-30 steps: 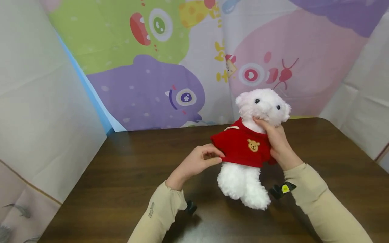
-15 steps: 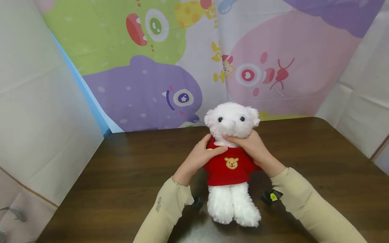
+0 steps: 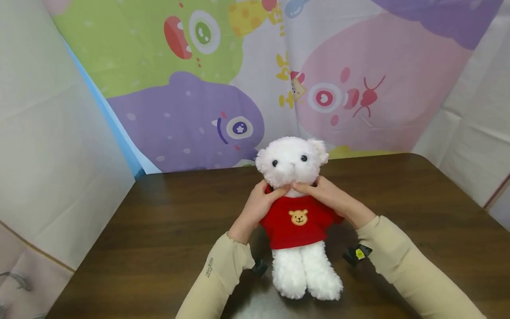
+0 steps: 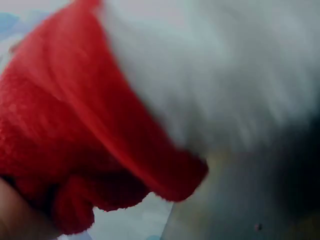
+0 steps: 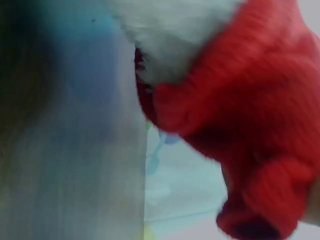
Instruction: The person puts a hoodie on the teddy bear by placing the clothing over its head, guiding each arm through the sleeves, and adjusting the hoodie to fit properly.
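Note:
A white fluffy teddy bear in a red shirt is upright in the head view, facing me. A small tan bear-face patch marks the shirt's chest. My left hand grips the bear at the neck from the left, its thumb under the chin. From the other side my right hand grips the neck too, and the two thumbtips nearly meet. The fingers behind the bear are hidden. Both wrist views are filled by the red shirt and blurred white fur.
The dark brown wooden table lies beneath and around the bear. Behind it hangs a curtain with cartoon monsters. Pale cloth walls close in the left and right sides.
The bear has moved left and lower, from tilted to nearly upright. My left hand has let go of the shirt hem and taken hold at the neck. My right hand has kept its neck grip.

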Available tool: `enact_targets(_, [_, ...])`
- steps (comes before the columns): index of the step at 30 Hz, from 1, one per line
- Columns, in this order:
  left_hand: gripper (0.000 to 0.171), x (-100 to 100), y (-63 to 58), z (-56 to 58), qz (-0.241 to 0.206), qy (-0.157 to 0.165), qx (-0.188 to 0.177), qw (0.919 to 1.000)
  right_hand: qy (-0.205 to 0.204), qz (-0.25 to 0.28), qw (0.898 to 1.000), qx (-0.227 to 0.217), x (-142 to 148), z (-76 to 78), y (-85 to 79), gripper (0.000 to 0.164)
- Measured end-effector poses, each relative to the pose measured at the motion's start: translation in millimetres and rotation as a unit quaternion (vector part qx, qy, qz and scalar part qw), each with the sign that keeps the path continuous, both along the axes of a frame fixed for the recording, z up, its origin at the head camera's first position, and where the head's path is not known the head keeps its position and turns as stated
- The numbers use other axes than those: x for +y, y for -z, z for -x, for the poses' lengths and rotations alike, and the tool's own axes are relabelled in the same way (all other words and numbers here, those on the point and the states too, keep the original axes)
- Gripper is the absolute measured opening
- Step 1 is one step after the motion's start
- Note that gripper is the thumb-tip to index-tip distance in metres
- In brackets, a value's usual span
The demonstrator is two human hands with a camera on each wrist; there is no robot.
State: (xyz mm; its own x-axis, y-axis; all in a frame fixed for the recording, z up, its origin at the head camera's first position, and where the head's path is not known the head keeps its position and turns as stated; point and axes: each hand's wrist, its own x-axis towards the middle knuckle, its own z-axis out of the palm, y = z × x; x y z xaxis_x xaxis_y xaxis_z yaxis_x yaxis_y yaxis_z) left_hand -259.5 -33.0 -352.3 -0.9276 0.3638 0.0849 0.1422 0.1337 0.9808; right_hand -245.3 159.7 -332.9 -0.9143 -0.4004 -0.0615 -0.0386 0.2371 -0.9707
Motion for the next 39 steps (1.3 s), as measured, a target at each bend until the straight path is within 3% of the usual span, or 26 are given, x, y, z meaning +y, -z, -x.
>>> enact_targets(3, [0.041, -4, 1.6, 3.1, -0.038, 0.005, -0.004, 0.9993, -0.055, 0.007, 0.998, 0.020, 8, 2.0, 1.3, 0.065])
enact_targets(7, [0.035, -10, 3.6, 5.8, -0.080, -0.020, -0.017, 0.9964, -0.070, -0.013, 0.997, 0.041, 17, 5.2, 5.7, 0.085])
enact_targets(13, [0.033, -5, 11.2, 5.6, -0.079, -0.047, -0.009, 0.9958, -0.060, -0.035, 0.998, -0.007, 11, 5.1, 13.8, 0.060])
enact_targets(15, [0.034, -2, 13.8, 4.7, -0.070, -0.057, -0.008, 0.9959, -0.045, -0.052, 0.998, 0.000, 9, 5.4, 15.2, 0.055])
enact_targets(17, [0.035, -1, 16.3, 4.9, -0.048, -0.068, -0.005, 0.9965, -0.028, -0.081, 0.996, 0.023, 8, 6.4, 16.2, 0.051])
enact_targets(20, [0.037, -4, 19.8, 5.5, 0.028, -0.073, 0.011, 0.9969, -0.003, -0.144, 0.988, 0.062, 10, 9.8, 20.7, 0.052])
enact_targets(24, [0.038, -19, 28.5, 7.5, 0.118, -0.041, 0.023, 0.9919, -0.011, -0.182, 0.981, 0.065, 15, 14.4, 32.5, 0.054])
enact_targets(29, [0.032, -44, 31.6, 5.5, 0.138, -0.028, -0.028, 0.9896, -0.041, -0.150, 0.988, 0.023, 23, 18.2, 43.4, 0.055])
enact_targets(32, [0.034, -55, 26.1, 2.6, 0.197, -0.019, -0.066, 0.9780, -0.034, -0.155, 0.987, 0.025, 24, 19.0, 42.6, 0.056])
enact_targets(35, [0.042, -61, 21.2, -0.5, 0.252, 0.024, -0.093, 0.9630, 0.003, -0.229, 0.970, 0.076, 22, 15.4, 38.9, 0.057])
enact_targets(37, [0.042, -62, 19.6, -1.9, 0.258, 0.040, -0.106, 0.9594, 0.036, -0.289, 0.948, 0.127, 20, 11.8, 37.6, 0.055])
enact_targets(39, [0.040, -60, 20.5, -2.4, 0.244, 0.033, -0.110, 0.9629, 0.074, -0.340, 0.919, 0.182, 18, 7.6, 37.6, 0.051])
